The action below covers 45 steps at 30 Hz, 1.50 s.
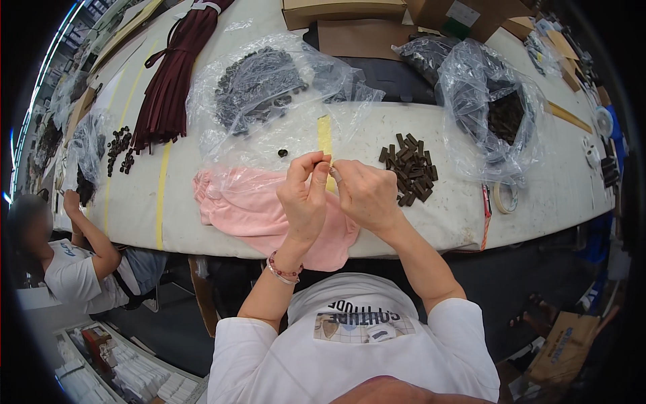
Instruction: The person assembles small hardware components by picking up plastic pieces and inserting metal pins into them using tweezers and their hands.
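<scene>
Over the front of the table, my left hand (303, 198) and my right hand (367, 194) meet, thumbs and fingers pinched close together. Whatever they grip is too small and too covered by the fingertips to name. Below them, partly behind my left wrist, lies a crumpled pink cloth (245, 212). One small dark piece (282, 153) rests just left of my fingertips. To the right of my right hand is a loose pile of short dark brown pieces (412, 168). A yellow tape strip (324, 131) runs along the table behind my fingers.
Clear plastic bags of dark pieces (259, 87) (508, 118) lie behind. Maroon strips (168, 87) hang together in a bundle at left. A tape roll (505, 198) sits near the right front edge. Cardboard boxes (343, 13) stand at the back. Another person (81, 259) works at far left.
</scene>
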Tool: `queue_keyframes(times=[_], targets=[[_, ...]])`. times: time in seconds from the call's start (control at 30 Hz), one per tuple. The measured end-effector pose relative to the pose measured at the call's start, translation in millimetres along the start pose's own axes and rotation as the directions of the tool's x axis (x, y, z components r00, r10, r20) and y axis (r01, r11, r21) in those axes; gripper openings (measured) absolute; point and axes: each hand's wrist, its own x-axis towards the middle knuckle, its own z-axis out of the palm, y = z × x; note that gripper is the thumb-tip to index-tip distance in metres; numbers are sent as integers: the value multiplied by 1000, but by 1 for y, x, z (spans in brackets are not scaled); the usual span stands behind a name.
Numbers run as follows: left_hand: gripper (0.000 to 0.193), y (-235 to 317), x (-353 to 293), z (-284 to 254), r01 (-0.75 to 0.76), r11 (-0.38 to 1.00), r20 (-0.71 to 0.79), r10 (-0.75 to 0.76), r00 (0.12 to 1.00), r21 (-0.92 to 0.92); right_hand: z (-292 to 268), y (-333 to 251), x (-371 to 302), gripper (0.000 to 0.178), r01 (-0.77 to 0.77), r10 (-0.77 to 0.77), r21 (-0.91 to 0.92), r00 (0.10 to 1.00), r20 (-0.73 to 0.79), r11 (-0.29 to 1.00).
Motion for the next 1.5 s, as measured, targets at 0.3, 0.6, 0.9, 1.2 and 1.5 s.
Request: queue_keyframes(times=[0.3,0.6,0.9,1.2,1.5], targets=[[19,-8,10,25,285,795,74,-292,953,-536,-1,16,15,11,-13,12,-25,999,-41,1000],[18,-28,25,21,397,755,191,-350,917,-522,-2,26,14,10,-114,115,-76,993,6,991],[15,-27,26,19,662,474,520,-410,749,-580,-22,47,8,18,-578,428,524,816,390,626],[14,-32,14,25,536,725,371,-398,839,-433,-11,35,2,9,-466,400,461,885,238,755],[13,-23,4,32,300,918,337,-205,919,-260,-24,51,5,11,-595,508,509,801,317,622]])
